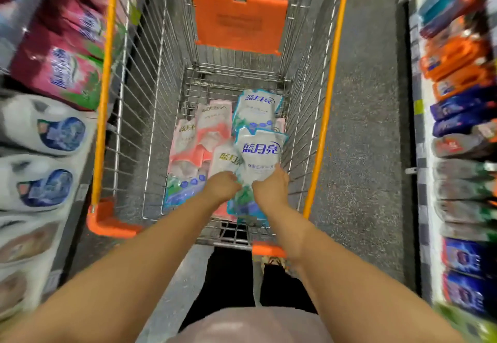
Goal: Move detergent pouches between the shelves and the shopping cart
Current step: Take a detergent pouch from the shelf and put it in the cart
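Observation:
A wire shopping cart (pixel 326 106) with orange rims stands in the aisle below me. Several detergent pouches lie in its basket, pink ones (pixel 212 130) to the left and blue-and-white ones (pixel 256 110) to the right. Both my arms reach down into the basket. My left hand (pixel 222 186) and my right hand (pixel 271 188) grip the lower part of the topmost blue-and-white pouch (pixel 259 151) from either side, fingers curled on it. The pouch's bottom edge is hidden behind my hands.
The left shelf holds pink pouches (pixel 64 74) and white-and-blue pouches (pixel 45 130), close against the cart's rim. The right shelf carries orange packs (pixel 454 60) and dark blue packs (pixel 462 259). An orange child-seat flap (pixel 239 22) hangs at the cart's far end. Grey floor runs along the cart's right.

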Available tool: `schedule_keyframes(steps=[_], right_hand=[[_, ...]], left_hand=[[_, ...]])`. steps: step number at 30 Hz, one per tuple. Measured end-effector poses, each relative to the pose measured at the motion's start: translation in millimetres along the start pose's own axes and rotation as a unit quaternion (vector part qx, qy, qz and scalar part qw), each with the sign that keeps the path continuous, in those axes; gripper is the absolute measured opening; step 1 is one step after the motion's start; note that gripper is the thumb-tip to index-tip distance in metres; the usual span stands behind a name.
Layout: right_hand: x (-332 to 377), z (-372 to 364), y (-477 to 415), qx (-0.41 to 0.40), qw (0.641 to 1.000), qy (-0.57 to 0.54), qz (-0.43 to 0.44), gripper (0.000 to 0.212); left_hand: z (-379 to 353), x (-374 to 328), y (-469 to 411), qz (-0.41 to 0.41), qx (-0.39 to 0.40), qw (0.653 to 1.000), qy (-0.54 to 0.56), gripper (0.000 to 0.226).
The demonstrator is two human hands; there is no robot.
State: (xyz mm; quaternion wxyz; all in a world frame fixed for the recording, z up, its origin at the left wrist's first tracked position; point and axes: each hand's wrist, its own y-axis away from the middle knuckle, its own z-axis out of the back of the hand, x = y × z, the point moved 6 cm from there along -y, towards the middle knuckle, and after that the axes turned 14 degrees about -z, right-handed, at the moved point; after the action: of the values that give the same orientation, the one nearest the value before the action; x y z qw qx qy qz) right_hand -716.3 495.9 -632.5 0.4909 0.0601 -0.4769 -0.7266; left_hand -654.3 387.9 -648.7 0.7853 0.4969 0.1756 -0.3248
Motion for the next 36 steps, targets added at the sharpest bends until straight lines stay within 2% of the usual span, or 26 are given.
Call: schedule_keyframes(steps=[3, 6, 9, 11, 15, 20, 24, 28, 31, 36], right_hand=[[10.1, 15.5, 38.1, 0.016, 0.997, -0.029, 0.065, 0.06], [20.6, 37.7, 91.8, 0.008, 0.988, -0.049, 0.144, 0.058], [43.7, 54.3, 154.9, 0.024, 0.97, -0.092, 0.222, 0.051], [65.1, 60.3, 205.2, 0.023, 0.953, -0.109, 0.283, 0.047], [97.3, 55.3, 316.7, 0.041, 0.901, -0.128, 0.413, 0.036], [115.8, 21.5, 455.0, 0.093, 0.827, -0.14, 0.537, 0.018], [127.9, -24.3, 574.0, 0.133, 0.773, -0.135, 0.605, 0.007], [144.9, -72.4, 673.1, 0.15, 0.726, -0.116, 0.662, 0.007], [170.6, -102.8, 722.1, 0.154, 0.701, -0.103, 0.688, 0.007], [236.2, -153.6, 788.0, 0.18, 0.646, -0.089, 0.737, 0.006]], left_hand=[[5.5, -9.5, 42.1, -0.027, -0.114, 0.987, 0.108, 0.02], [17.7, -28.6, 101.1, -0.073, -0.21, 0.962, 0.156, 0.015], [60.6, -54.9, 171.0, -0.151, -0.323, 0.918, 0.174, 0.013], [99.6, -65.0, 221.6, -0.196, -0.396, 0.883, 0.157, 0.02], [167.9, -63.4, 323.0, -0.256, -0.496, 0.816, 0.152, 0.028], [231.4, -31.4, 457.1, -0.308, -0.58, 0.749, 0.091, 0.03], [291.7, 17.1, 573.6, -0.292, -0.635, 0.715, 0.006, 0.027], [347.3, 60.4, 673.0, -0.277, -0.686, 0.669, -0.076, 0.022], [387.2, 86.6, 720.2, -0.267, -0.704, 0.65, -0.103, 0.023], [465.9, 117.7, 768.4, -0.203, -0.725, 0.628, -0.193, 0.019]])
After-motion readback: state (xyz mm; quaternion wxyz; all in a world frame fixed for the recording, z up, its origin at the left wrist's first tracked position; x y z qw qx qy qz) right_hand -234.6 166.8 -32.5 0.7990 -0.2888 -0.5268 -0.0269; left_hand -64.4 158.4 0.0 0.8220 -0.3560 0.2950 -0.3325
